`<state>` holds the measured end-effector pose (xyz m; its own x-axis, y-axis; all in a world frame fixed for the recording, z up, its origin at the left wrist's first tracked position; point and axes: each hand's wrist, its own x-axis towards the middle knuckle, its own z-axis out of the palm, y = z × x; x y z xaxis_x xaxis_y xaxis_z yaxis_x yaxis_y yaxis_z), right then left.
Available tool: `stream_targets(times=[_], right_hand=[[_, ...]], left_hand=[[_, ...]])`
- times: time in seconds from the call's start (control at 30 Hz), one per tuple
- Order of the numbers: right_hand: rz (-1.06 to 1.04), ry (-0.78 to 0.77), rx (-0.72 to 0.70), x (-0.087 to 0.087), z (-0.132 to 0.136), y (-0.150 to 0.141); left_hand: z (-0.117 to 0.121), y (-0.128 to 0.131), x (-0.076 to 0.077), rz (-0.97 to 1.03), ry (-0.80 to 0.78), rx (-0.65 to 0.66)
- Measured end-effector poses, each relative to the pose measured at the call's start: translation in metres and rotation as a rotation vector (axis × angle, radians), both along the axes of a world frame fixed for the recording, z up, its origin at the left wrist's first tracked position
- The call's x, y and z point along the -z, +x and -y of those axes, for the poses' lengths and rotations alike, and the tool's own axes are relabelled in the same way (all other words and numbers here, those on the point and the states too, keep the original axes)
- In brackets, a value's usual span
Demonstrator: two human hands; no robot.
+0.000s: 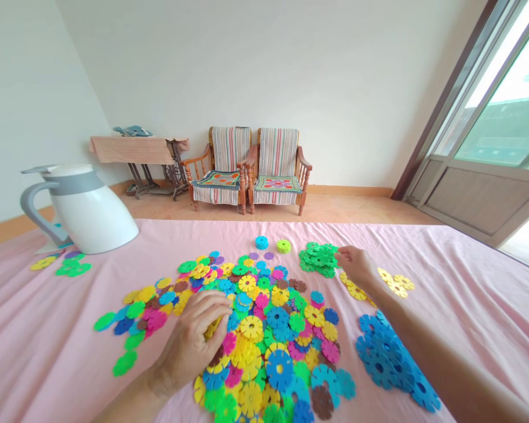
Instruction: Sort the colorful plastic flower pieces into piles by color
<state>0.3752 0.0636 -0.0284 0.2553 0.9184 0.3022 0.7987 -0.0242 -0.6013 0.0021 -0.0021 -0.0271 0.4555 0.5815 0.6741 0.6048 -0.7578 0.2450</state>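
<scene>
My left hand (198, 332) is curled over the left side of a large mixed pile of plastic snowflake discs (277, 317). Yellow snowflake discs (212, 326) show between its thumb and fingers. My right hand (357, 265) reaches to the right edge of a heap of green snowflake discs (318, 258), its fingertips pinched at a green disc there. Under and beside that wrist lie yellow snowflake discs (397, 283). A heap of blue snowflake discs (385, 355) sits nearer me, partly covered by my right forearm.
A small blue stack (261, 242) and a lime-green stack (283, 245) stand behind the mixed pile. At the left is a white jug with a grey handle (90, 208), near loose discs (73, 267). A pink cloth (467, 305) covers the table. Two wooden chairs (275, 164) stand beyond.
</scene>
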Motion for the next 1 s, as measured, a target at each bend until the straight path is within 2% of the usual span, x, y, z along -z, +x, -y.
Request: stream_targets(times=[0.1, 0.27, 0.3, 0.37, 0.53, 0.63, 0.7, 0.8, 0.9, 1.0], right_hand=[[0.006, -0.017, -0.076, -0.007, 0.018, -0.011], [0.046, -0.177, -0.523, -0.021, 0.071, -0.039], [0.064, -0.192, -0.587, -0.022, 0.080, -0.043], [0.106, -0.167, -0.624, -0.020, 0.092, -0.048], [0.181, -0.068, -0.591, -0.010, 0.101, -0.057], [0.137, -0.008, -0.555, -0.007, 0.098, -0.059], [0.096, 0.021, -0.479, -0.004, 0.092, -0.054], [0.068, 0.030, -0.276, 0.003, 0.078, -0.029], [0.026, 0.094, -0.039, 0.013, 0.065, 0.012], [-0.012, 0.143, 0.121, 0.020, 0.058, 0.050]], left_hand=[[0.000, 0.000, 0.001, -0.002, -0.007, 0.002], [-0.001, 0.000, 0.002, -0.007, -0.011, 0.002], [-0.001, 0.000, 0.002, -0.009, -0.011, 0.002], [-0.001, 0.000, 0.002, -0.011, -0.009, 0.000], [0.000, -0.002, 0.002, -0.015, 0.000, 0.003], [-0.001, -0.002, 0.003, -0.017, -0.003, 0.006], [-0.001, -0.002, 0.003, -0.017, -0.008, 0.006], [-0.001, -0.002, 0.004, -0.018, -0.016, 0.008], [-0.002, -0.002, 0.005, -0.021, -0.028, 0.013], [-0.002, -0.002, 0.006, -0.018, -0.035, 0.013]])
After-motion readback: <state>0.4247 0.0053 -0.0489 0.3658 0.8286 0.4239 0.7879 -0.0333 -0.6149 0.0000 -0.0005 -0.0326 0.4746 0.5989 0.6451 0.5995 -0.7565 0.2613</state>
